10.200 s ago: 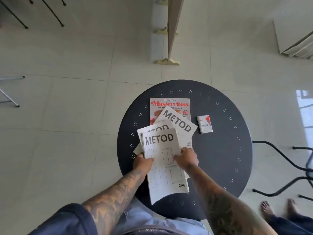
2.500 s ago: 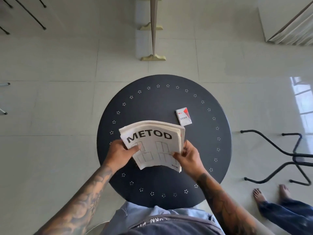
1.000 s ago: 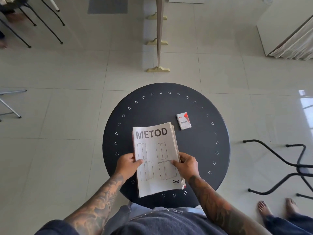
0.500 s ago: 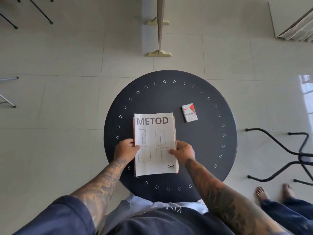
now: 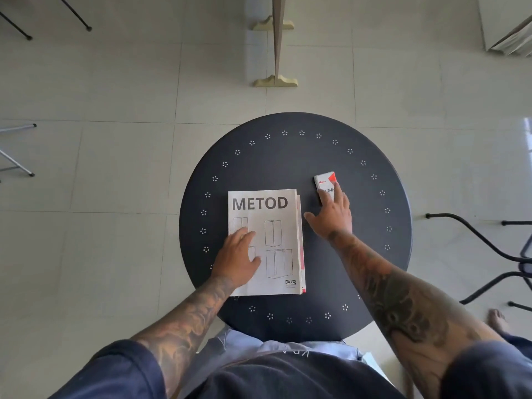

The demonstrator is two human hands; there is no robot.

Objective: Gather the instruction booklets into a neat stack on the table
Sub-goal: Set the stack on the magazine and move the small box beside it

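Paper booklets (image 5: 270, 226), squared into one stack at the round black table's (image 5: 293, 156) centre, are pressed flat by the spread left hand (image 5: 239, 260). A small white-and-red box (image 5: 325, 184) at two o'clock is now touched by the right hand's (image 5: 334, 211) extended fingers, lifted off the stack's edge.

One booklet stack (image 5: 267, 226), one small box (image 5: 324, 182)

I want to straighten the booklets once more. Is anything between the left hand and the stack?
No. The left hand lies flat on the stack; the right hand is off at the small box.
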